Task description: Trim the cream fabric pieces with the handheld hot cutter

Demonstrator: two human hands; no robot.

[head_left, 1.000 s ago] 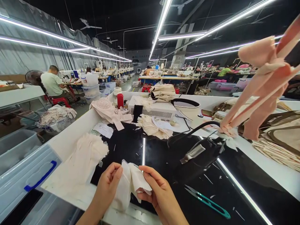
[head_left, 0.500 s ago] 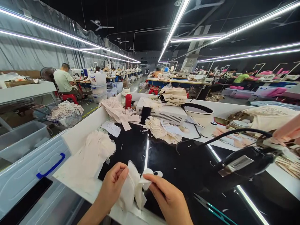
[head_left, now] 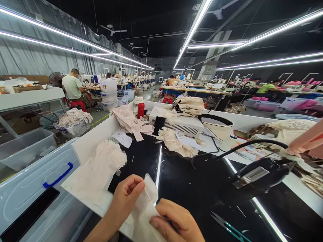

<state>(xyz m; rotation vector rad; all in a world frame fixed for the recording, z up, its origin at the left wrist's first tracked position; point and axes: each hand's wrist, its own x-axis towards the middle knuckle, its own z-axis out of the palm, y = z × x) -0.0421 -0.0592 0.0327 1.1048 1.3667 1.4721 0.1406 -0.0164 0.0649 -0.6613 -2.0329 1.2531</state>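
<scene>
Tbl edge (head_left: pixel 98 206) nr L hand (head_left: pixel 127 195)

The thin cloth (head_left: pixel 145 215) being held looks soft and matt. The black worktop (head_left: pixel 176 188) is smooth and very shiny, like glass. The snips (head_left: pixel 225 225) have blades that look like metal. The big tub lid (head_left: pixel 27 176) is smooth, glossy plastic. The note (head_left: pixel 122 138) is paper.

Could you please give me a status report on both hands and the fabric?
Left hand pinching white fabric near its top; right hand against it, lower down. Teal clippers right of right hand, apart from fabric.
</scene>
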